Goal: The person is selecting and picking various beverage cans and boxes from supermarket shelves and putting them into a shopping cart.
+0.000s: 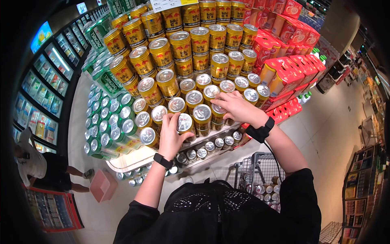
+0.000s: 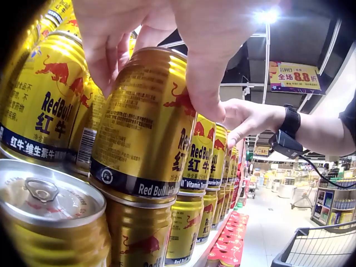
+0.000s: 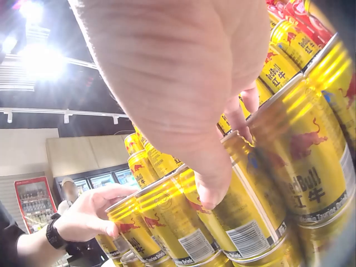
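Observation:
Gold Red Bull cans with silver lids stand stacked on a display. My left hand (image 1: 171, 136) grips a Red Bull can (image 1: 185, 123) in the front row, thumb on one side and fingers on the other. Close up, that can (image 2: 146, 119) stands upright on top of a lower can (image 2: 142, 225). Further right along the row, my right hand (image 1: 237, 107) reaches over the lids and holds another can (image 1: 218, 110) between thumb and fingers. In the right wrist view, the right thumb (image 3: 212, 186) lies against a can's side, next to a can with a barcode (image 3: 245, 222).
Green Tsingtao packs (image 1: 107, 81) flank the cans on the left, red boxed drinks (image 1: 290, 69) on the right. Below stands a wire shopping cart (image 1: 260, 164) with cans in it. A pink basket (image 1: 103, 185) sits on the floor near another person (image 1: 48, 166). Fridges (image 1: 48, 81) line the left.

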`<state>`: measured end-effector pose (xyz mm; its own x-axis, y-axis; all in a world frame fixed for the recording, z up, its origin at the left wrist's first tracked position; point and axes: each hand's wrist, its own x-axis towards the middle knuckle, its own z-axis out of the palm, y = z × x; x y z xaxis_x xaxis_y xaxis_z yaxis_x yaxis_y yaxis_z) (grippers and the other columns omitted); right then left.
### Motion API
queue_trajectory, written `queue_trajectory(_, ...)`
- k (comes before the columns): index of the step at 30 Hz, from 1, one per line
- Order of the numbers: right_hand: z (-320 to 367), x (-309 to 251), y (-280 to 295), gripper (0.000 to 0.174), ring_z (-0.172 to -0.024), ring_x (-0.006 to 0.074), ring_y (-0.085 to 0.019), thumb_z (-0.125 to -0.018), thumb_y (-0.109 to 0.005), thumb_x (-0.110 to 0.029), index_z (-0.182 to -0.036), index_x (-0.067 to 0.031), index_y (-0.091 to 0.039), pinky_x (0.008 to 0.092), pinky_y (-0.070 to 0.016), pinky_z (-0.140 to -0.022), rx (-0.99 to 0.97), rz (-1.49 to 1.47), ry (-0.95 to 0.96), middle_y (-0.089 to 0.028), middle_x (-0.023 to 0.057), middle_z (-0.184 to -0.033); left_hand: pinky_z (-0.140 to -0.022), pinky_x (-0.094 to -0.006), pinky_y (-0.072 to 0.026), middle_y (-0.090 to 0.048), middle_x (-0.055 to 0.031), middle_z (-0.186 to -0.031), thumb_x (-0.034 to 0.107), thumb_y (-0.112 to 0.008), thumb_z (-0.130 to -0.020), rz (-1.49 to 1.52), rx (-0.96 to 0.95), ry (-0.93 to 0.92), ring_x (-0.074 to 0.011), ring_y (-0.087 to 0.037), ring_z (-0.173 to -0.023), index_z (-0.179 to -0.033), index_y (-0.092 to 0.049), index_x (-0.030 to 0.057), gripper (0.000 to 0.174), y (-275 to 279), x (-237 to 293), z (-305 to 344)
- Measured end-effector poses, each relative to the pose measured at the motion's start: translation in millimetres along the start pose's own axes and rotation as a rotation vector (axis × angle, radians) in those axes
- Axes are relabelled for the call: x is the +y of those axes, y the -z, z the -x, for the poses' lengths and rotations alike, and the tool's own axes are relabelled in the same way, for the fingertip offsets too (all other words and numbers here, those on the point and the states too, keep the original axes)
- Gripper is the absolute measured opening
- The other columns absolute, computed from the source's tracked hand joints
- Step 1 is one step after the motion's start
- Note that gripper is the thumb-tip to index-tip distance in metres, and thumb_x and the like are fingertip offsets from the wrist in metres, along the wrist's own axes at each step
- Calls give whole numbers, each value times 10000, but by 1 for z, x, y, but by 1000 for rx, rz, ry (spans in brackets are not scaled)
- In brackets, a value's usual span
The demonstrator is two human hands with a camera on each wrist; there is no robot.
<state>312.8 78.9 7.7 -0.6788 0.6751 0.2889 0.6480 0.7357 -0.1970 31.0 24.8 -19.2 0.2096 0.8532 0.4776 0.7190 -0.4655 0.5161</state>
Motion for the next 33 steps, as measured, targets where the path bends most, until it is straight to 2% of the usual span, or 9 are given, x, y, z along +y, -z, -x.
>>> queue_trajectory(6, 2, -1, -4, 659, -1132, 337, -508, -694, -754, -80, -1310, -77, -519, 433, -384, -942, 42, -35, -10, -491, 114, -1246, -827, -386, -488, -511, -143, -1132, 206, -867, -600, -109, -73, -50, -316, -560, -976, -1250, -517, 3, 766, 2, 1, -6)
queue_trajectory(15, 11, -7, -9, 692, -1208, 286, -453, -707, -749, -106, -1347, -115, -484, 432, -320, -1011, 68, 40, -70, -486, 90, -1281, -861, -415, -460, -512, -148, -1167, 170, -827, -674, -146, 28, -40, -332, -543, -1019, -1256, -522, 77, 663, -8, 5, 8)
queue_trajectory(19, 16, -14, -10, 776, -1264, 285, -409, -695, -763, -112, -1392, -134, -424, 440, -297, -1041, 86, 54, -80, -453, 82, -1342, -920, -440, -421, -480, -159, -1233, 177, -822, -688, -199, 49, -68, -351, -504, -1099, -1290, -489, 75, 695, -11, 3, 11)
queue_trajectory(22, 28, -26, 7, 763, -1278, 289, -399, -697, -763, -110, -1385, -133, -434, 449, -293, -1044, 188, -2, -101, -449, 88, -1345, -985, -448, -382, -417, -189, -1319, 202, -835, -676, -186, 21, -47, -374, -444, -1191, -1346, -432, 64, 793, -7, 7, 12)
queue_trajectory(25, 59, -47, 38, 722, -1267, 297, -402, -709, -758, -106, -1365, -130, -459, 450, -294, -1041, 289, 1, -186, -456, 97, -1334, -1000, -472, -352, -402, -213, -1364, 218, -842, -671, -212, 120, -106, -393, -417, -1219, -1340, -449, 49, 793, 4, 25, 13)
queue_trajectory(28, 115, -80, 59, 629, -1198, 294, -480, -726, -758, -109, -1310, -96, -527, 420, -351, -1009, 425, -59, -294, -533, 94, -1279, -952, -443, -380, -494, -188, -1286, 117, -786, -725, -36, 209, -280, -346, -482, -1139, -1187, -575, 37, 515, 7, 56, 17)
queue_trajectory(30, 169, -95, 57, 576, -1145, 269, -524, -763, -743, -129, -1296, -84, -530, 413, -352, -1003, 349, -254, -497, -585, 83, -1206, -891, -416, -414, -583, -165, -1162, 61, -738, -742, 170, 26, -415, -326, -541, -1038, -1078, -624, 30, 356, -3, 78, 18)
queue_trajectory(31, 195, -100, 52, 500, -1073, 261, -572, -804, -726, -171, -1262, -63, -557, 399, -401, -954, 353, -300, -581, -623, 92, -1137, -846, -403, -435, -632, -138, -1053, 42, -716, -747, 306, -109, -460, -314, -579, -948, -1025, -641, 23, 288, -16, 89, 14)
queue_trajectory(33, 266, -114, 33, 438, -1026, 278, -593, -823, -713, -201, -1213, -45, -587, 397, -442, -897, 316, -382, -844, -636, 112, -1107, -825, -384, -448, -646, -126, -990, 60, -722, -758, 466, -443, -586, -309, -597, -904, -1026, -648, 24, 281, -49, 116, 19)
